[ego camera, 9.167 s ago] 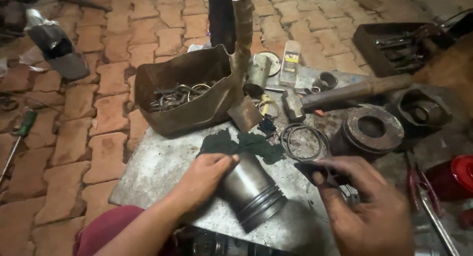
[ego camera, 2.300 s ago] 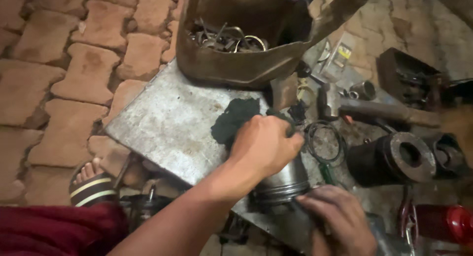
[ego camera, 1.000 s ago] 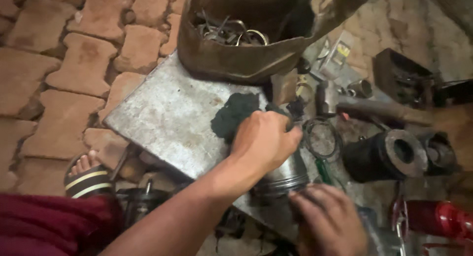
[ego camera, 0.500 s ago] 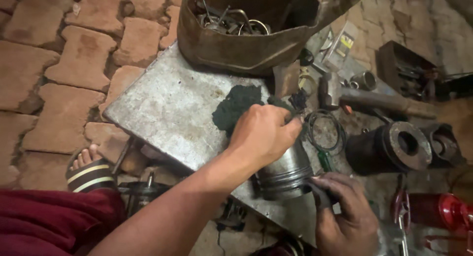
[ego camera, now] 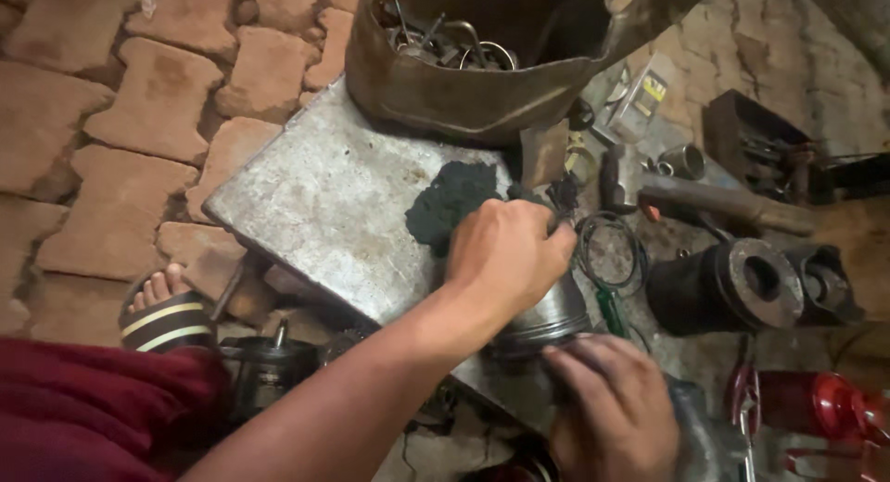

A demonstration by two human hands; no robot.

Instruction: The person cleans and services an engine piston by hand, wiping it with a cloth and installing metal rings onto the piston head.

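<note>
A grey metal piston [ego camera: 547, 320] with ring grooves lies on its side on a flat metal plate [ego camera: 324, 204]. My left hand [ego camera: 510, 255] is clamped over the top of the piston, fingers wrapped down its far side. My right hand [ego camera: 612, 412] is at the piston's near open end, fingers curled against its rim; whether they hold anything is hidden. A patch of dark green-black grime [ego camera: 450, 204] stains the plate just left of my left hand.
A worn leather bag [ego camera: 445, 83] with several metal rings stands at the plate's far edge. A hammer [ego camera: 705, 199], loose piston rings [ego camera: 607, 250], dark cylinder sleeves [ego camera: 742, 283], a green screwdriver [ego camera: 612, 310] and red-handled pliers [ego camera: 742, 389] lie right. My sandalled foot [ego camera: 162, 306] rests on brick paving.
Long ago the piston stood held from the side; now my left hand covers its top. Over the last second my right hand has slid in to the piston's near end.
</note>
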